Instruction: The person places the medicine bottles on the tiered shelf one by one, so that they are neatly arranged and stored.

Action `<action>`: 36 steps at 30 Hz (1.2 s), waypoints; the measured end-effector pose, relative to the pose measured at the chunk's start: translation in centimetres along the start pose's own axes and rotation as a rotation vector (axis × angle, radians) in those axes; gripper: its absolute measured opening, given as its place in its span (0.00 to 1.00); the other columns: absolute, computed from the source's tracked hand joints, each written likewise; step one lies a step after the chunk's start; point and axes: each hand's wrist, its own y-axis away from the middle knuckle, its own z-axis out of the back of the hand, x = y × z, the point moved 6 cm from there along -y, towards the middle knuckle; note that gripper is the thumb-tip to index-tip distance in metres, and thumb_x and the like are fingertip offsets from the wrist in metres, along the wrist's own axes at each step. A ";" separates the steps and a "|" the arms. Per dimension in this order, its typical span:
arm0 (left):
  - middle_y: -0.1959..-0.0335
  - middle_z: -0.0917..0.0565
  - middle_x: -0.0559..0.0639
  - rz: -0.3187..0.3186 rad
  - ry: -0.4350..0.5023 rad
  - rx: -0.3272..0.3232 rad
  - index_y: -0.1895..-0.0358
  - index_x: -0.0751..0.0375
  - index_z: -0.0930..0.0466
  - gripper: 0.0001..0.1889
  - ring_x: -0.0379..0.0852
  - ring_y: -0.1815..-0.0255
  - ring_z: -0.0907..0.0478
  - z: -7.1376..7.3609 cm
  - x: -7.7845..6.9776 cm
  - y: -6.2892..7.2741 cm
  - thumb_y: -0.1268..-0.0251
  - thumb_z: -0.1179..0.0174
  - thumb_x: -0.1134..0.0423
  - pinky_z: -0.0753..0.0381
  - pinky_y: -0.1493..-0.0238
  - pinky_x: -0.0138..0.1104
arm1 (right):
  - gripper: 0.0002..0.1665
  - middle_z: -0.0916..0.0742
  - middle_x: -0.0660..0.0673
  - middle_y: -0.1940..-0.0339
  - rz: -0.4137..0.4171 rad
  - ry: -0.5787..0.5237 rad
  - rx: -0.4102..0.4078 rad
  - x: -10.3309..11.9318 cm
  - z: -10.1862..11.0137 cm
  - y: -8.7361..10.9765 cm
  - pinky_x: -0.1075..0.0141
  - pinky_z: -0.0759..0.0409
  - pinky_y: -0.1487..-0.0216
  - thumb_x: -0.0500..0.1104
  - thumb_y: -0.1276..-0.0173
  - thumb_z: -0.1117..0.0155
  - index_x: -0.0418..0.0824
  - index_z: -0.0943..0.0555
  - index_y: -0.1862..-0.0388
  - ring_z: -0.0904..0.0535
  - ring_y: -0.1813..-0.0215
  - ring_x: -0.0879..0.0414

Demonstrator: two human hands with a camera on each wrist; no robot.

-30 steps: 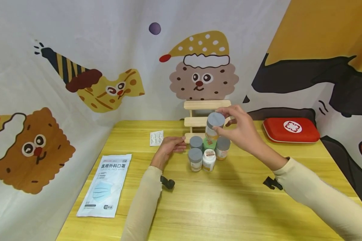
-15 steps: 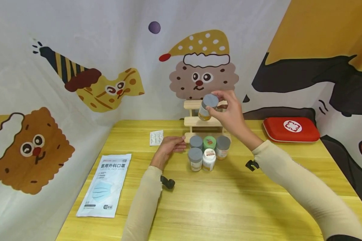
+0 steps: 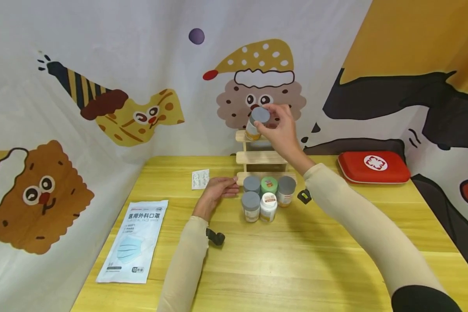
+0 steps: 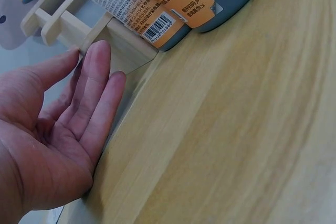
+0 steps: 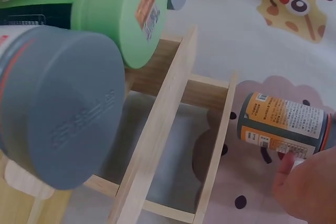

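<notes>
Grey-capped bottle, tilted, is now at the top step of the wooden rack, higher than a second ago, when it hung just above the bottles before the rack's lowest step. The right hand pinches it, partly covering it; whether it touches the rack, I cannot tell. The left hand, fingers loosely extended, stays touching the rack's left end. The right wrist view crops the cap.

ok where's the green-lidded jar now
In the head view, the green-lidded jar stands just right of centre between two grey-lidded jars, in front of the wooden rack.
</notes>
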 end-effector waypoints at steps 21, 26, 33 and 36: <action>0.69 0.08 0.49 -0.005 0.030 -0.002 0.46 0.71 0.15 0.19 0.42 0.67 0.08 -0.1 0.1 -0.1 0.26 0.31 0.57 0.05 0.54 0.38 | 0.31 0.24 0.37 0.43 0.001 0.179 0.107 -0.4 -2.4 -2.7 0.68 0.20 0.50 0.46 0.30 0.23 0.38 0.20 0.32 0.21 0.47 0.46; 0.70 0.08 0.49 -0.005 0.040 -0.002 0.45 0.72 0.15 0.19 0.42 0.68 0.08 -0.1 0.1 -0.1 0.25 0.32 0.58 0.05 0.55 0.37 | 0.32 0.23 0.36 0.41 -0.005 0.207 0.101 -0.5 -2.9 -2.9 0.63 0.18 0.46 0.48 0.29 0.23 0.37 0.20 0.31 0.21 0.45 0.46; 0.69 0.08 0.49 -0.009 0.031 -0.001 0.43 0.73 0.16 0.20 0.42 0.67 0.08 -0.2 0.1 0.0 0.25 0.32 0.58 0.05 0.53 0.38 | 0.32 0.22 0.36 0.40 0.000 0.196 0.075 -0.6 -2.7 -2.7 0.55 0.16 0.40 0.46 0.29 0.23 0.37 0.22 0.30 0.21 0.42 0.45; 0.69 0.08 0.49 -0.011 0.032 -0.004 0.43 0.73 0.16 0.20 0.42 0.66 0.08 -0.2 0.0 0.0 0.25 0.32 0.58 0.05 0.53 0.38 | 0.34 0.22 0.37 0.39 0.003 0.210 0.078 -0.6 -2.5 -2.5 0.53 0.16 0.37 0.46 0.29 0.23 0.38 0.23 0.29 0.21 0.40 0.45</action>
